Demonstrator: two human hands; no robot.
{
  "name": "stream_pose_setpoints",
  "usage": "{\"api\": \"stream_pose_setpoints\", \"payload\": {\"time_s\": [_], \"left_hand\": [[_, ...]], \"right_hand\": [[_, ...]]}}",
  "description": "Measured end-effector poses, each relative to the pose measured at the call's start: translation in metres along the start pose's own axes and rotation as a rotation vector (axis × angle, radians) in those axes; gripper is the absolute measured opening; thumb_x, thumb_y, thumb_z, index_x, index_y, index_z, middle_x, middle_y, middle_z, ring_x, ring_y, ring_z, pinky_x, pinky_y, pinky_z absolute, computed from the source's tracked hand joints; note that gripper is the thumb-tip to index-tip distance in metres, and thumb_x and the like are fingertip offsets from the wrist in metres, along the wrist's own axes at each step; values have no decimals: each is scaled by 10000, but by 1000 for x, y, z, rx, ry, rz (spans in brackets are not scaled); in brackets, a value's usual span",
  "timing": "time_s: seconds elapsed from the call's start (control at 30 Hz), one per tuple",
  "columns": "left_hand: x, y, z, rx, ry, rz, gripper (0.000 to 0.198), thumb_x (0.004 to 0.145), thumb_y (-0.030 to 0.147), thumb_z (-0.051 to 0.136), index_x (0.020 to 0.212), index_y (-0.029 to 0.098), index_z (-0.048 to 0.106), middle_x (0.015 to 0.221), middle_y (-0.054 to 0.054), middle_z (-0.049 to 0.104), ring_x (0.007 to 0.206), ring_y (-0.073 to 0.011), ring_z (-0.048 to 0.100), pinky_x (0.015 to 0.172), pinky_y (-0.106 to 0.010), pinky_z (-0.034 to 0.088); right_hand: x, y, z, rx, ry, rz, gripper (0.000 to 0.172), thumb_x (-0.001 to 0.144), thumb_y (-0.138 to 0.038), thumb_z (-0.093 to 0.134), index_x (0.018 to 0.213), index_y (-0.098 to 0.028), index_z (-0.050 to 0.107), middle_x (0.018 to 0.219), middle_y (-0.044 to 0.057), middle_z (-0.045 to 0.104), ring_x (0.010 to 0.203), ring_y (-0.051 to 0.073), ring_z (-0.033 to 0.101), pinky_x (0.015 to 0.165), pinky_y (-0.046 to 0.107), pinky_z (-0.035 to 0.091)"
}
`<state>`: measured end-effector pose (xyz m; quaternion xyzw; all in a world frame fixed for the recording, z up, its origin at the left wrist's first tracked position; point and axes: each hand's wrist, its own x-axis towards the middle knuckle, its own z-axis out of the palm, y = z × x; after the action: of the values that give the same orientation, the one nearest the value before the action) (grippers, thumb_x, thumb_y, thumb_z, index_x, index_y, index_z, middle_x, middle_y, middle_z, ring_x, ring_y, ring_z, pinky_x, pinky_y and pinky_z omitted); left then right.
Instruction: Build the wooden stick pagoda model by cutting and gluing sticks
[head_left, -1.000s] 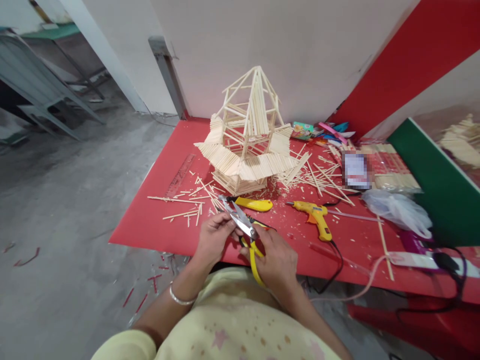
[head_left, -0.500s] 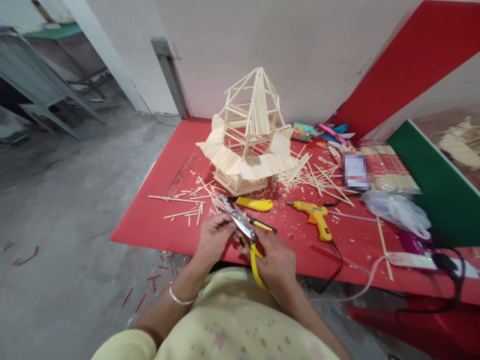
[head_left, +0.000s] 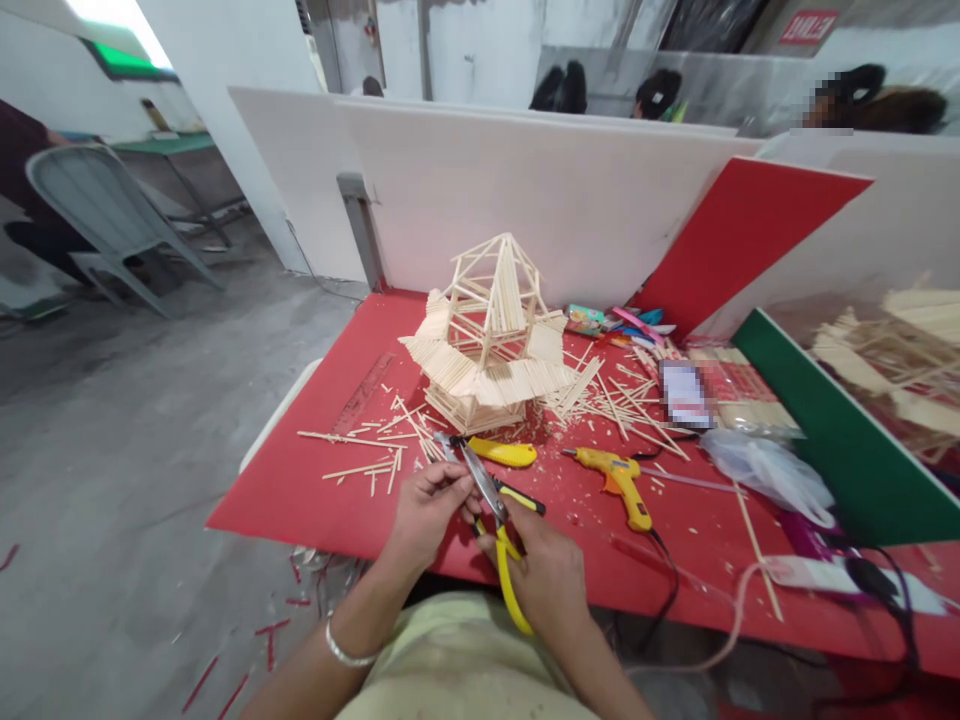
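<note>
Yellow-handled scissors (head_left: 491,510) are gripped by the right hand (head_left: 544,570) — blades slightly parted. A thin, light, probably brittle stick is pinched near the blades by the left hand (head_left: 427,505); it seems best held close to the cut.

Left hand (head_left: 427,505) pinching, right hand (head_left: 550,575) seemingly clenched.

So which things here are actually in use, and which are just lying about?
In use: scissors, worked by the right hand; left hand at the blades; stick house; loose sticks.
Lying about: glue gun, yellow knife, ruler, plastic bag.
</note>
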<state>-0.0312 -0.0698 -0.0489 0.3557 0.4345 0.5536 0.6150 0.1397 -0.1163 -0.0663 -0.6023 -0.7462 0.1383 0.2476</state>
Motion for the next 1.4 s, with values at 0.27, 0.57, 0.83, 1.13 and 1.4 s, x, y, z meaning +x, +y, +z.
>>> {"api": "stream_pose_setpoints", "payload": {"time_s": [0.27, 0.57, 0.83, 1.13, 1.4], "left_hand": [[-5, 16, 15, -41, 1, 22, 253, 732, 344, 795, 818, 133, 686, 683, -37, 700, 560, -121, 641, 500, -202, 511], [-3, 34, 29, -80, -96, 75, 190, 774, 300, 771, 847, 136, 709, 691, -20, 687, 555, -91, 620, 517, -178, 499], [7, 38, 32, -87, -29, 78, 181, 752, 294, 788, 811, 139, 714, 643, -12, 688, 529, -92, 621, 501, -168, 497], [17, 36, 29, -34, -10, 56, 158, 726, 281, 800, 765, 148, 723, 613, -12, 686, 521, -97, 617, 498, -174, 500], [20, 44, 25, -15, -1, 43, 216, 644, 300, 848, 708, 139, 718, 554, -5, 655, 473, -104, 594, 445, -182, 478]], "right_hand": [[-1, 7, -16, -45, 143, 53, 529, 884, -574, 556, 1278, -223, 598, 1048, 72, 729, 884, 206, 694, 734, 280, 477], [6, -8, -34, -53, 135, -31, 547, 852, -477, 611, 1332, -231, 521, 987, 61, 681, 859, 218, 649, 727, 309, 479], [27, -8, -35, -77, 130, -85, 523, 867, -391, 587, 1353, -218, 500, 1001, 76, 655, 884, 217, 622, 727, 299, 450], [33, -2, -36, -49, 52, -70, 530, 875, -380, 583, 1370, -216, 487, 997, 82, 639, 893, 213, 606, 741, 289, 434], [34, -5, -33, -31, -20, -50, 536, 870, -380, 581, 1378, -243, 478, 999, 70, 639, 894, 216, 600, 767, 298, 446]]}}
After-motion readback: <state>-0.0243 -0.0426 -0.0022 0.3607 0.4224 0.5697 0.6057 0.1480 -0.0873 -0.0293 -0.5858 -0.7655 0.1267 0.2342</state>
